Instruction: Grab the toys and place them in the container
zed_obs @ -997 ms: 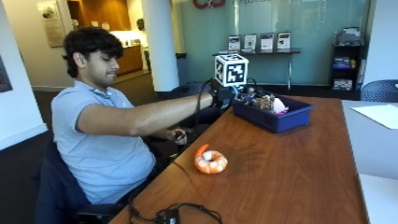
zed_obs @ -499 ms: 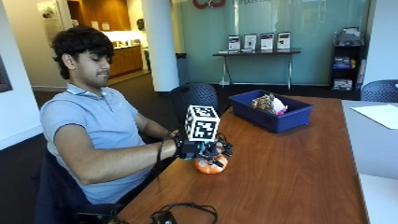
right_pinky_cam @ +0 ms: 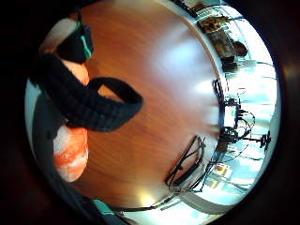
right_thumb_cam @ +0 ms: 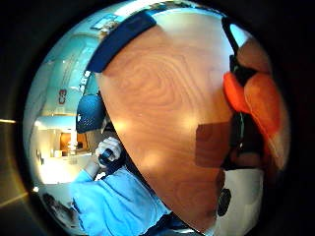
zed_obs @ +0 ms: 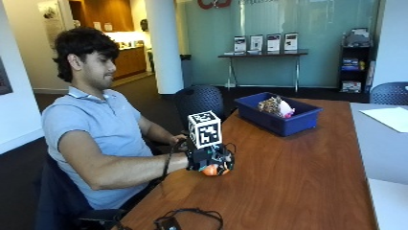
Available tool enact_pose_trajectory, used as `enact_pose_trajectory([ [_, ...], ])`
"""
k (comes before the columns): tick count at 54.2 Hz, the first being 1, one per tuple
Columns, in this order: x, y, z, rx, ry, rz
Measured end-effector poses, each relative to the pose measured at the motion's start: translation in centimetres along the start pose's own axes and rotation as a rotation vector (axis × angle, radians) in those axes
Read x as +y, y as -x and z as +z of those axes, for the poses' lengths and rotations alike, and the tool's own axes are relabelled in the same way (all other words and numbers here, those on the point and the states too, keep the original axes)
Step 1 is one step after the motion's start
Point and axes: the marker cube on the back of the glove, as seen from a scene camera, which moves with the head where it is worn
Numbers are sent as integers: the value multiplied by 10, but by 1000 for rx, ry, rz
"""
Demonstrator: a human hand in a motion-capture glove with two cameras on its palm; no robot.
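Observation:
My gloved right hand hovers just above the wooden table near its front left edge, fingers curled round an orange and white toy. The same toy sits close against the palm in the little finger side view, and its orange body shows beside the glove straps in the thumb side view. A dark blue container stands at the far end of the table with toys inside. That container appears as a blue strip at the table's far edge in the thumb side view.
A black cable bundle lies at the table's near edge, and cables show on the wood below the palm. White paper rests on the adjoining pale table. The bare left hand stays off the table's side near a black chair.
The hand came back from the blue container to the orange and white toy, closed its fingers round it and raised it slightly off the table.

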Motion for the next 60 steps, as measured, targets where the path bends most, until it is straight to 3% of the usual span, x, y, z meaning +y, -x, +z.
enact_pose_trajectory([
  [11, -51, 48, -46, -6, -118, -62],
  [38, -240, 229, -190, -145, -246, -270],
  [47, -298, 310, -192, -178, -212, -324],
  [60, -352, 374, -152, -379, -162, -279],
])
